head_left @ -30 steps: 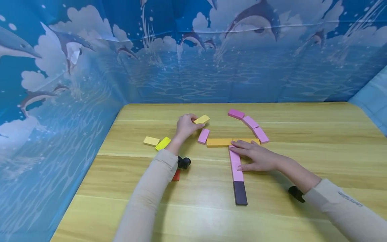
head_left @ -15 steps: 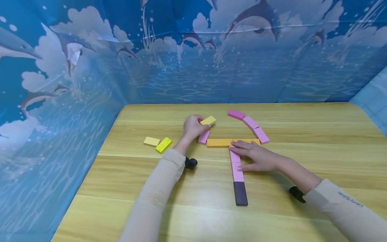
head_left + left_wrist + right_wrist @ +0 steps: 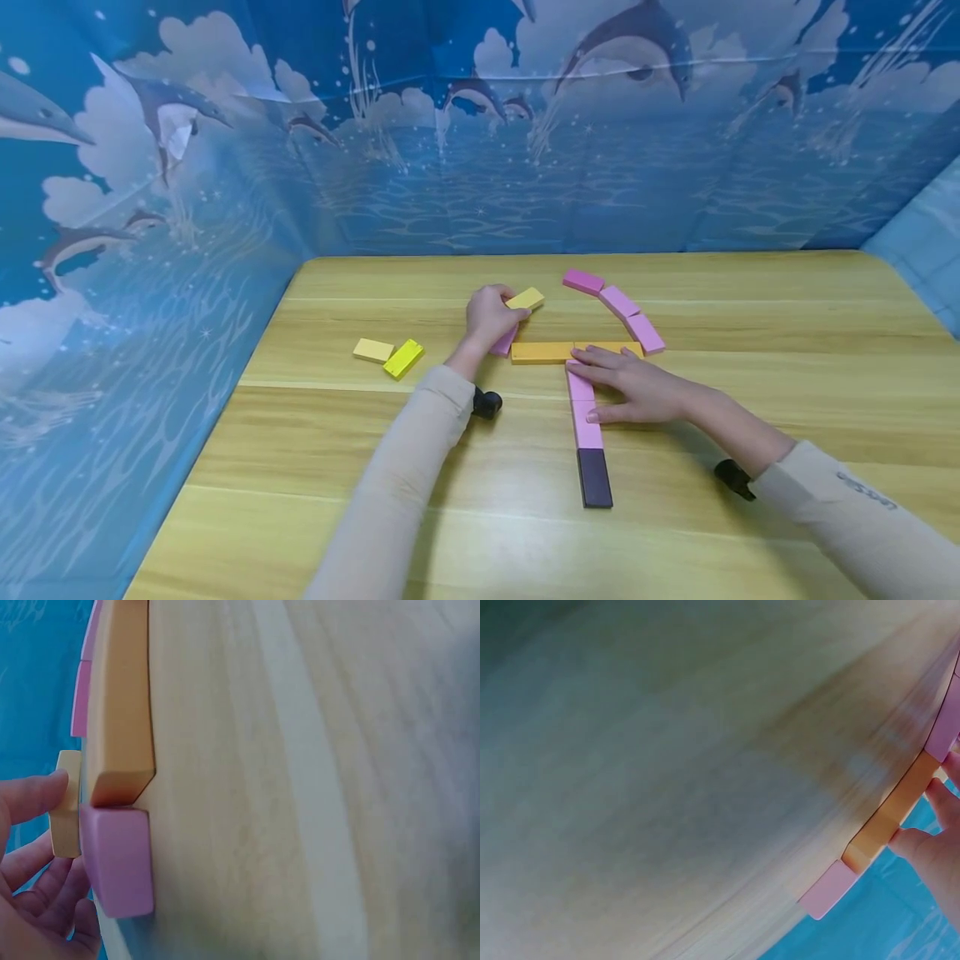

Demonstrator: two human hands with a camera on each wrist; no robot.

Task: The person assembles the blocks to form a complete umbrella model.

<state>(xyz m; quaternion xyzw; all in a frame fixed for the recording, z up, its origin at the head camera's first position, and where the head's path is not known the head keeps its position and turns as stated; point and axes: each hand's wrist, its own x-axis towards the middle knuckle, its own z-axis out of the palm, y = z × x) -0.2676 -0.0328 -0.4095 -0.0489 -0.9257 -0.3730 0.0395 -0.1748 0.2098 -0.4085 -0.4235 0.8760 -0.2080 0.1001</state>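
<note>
My left hand (image 3: 489, 318) pinches a pale yellow block (image 3: 527, 298) between thumb and fingers. In the left wrist view that block (image 3: 67, 825) is beside a pink block (image 3: 124, 862); whether they touch, I cannot tell. The hand partly covers this pink block (image 3: 505, 342) in the head view. To its right runs a row of orange blocks (image 3: 542, 353). My right hand (image 3: 641, 387) rests, fingers spread, over the orange row and the upper pink blocks (image 3: 585, 432) of a column. A dark block (image 3: 595, 477) forms the column's near end.
Three pink blocks (image 3: 618, 302) curve from the far side down to the orange row's right end. A pale yellow block (image 3: 373, 350) and a bright yellow block (image 3: 403, 359) lie at the left. A blue dolphin-print cloth (image 3: 480, 192) hangs behind the wooden table (image 3: 787, 350).
My left hand has moved right with the pale yellow block, toward the pink arc, and now covers more of the left pink block. A red block has become hidden behind the left sleeve. My right hand stays put.
</note>
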